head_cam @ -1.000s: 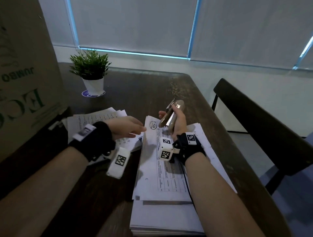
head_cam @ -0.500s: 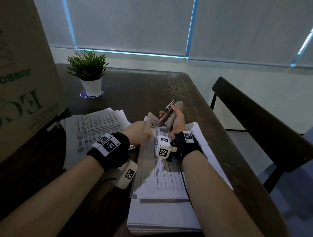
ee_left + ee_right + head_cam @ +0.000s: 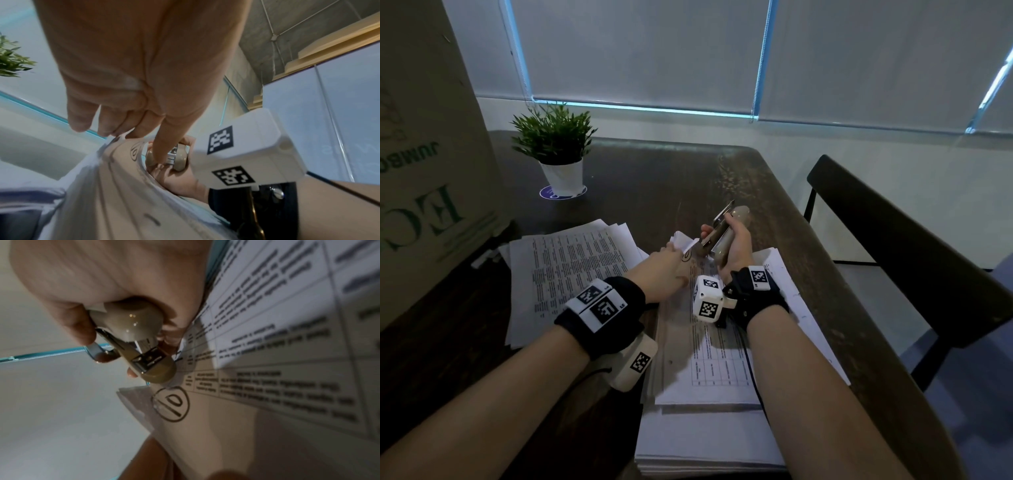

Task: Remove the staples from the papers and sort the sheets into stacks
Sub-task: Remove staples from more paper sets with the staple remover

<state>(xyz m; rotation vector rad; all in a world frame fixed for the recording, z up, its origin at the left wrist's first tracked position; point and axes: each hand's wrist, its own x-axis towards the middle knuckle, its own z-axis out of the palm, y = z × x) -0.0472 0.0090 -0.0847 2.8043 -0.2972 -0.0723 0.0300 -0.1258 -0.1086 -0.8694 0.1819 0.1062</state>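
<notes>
Left hand (image 3: 666,265): forearm extended forward, fingers (image 3: 158,141) pinching the raised paper corner.
Right hand (image 3: 734,245): forearm extended forward, fingers curled round the stapler body, thumb on its side.
Wrists: both strapped with black bands.

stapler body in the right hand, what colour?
Glossy beige stapler with silver metal parts, gripped by the right hand; right wrist view shows it best.

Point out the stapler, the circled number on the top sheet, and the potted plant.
stapler (image 3: 131,331): right wrist view, on its glossy beige body, gripped by the right hand (image 3: 736,246).
circled number (image 3: 170,404): right wrist view, on the handwritten digits inside the ring.
potted plant (image 3: 563,176): head view, on its white pot.
</notes>
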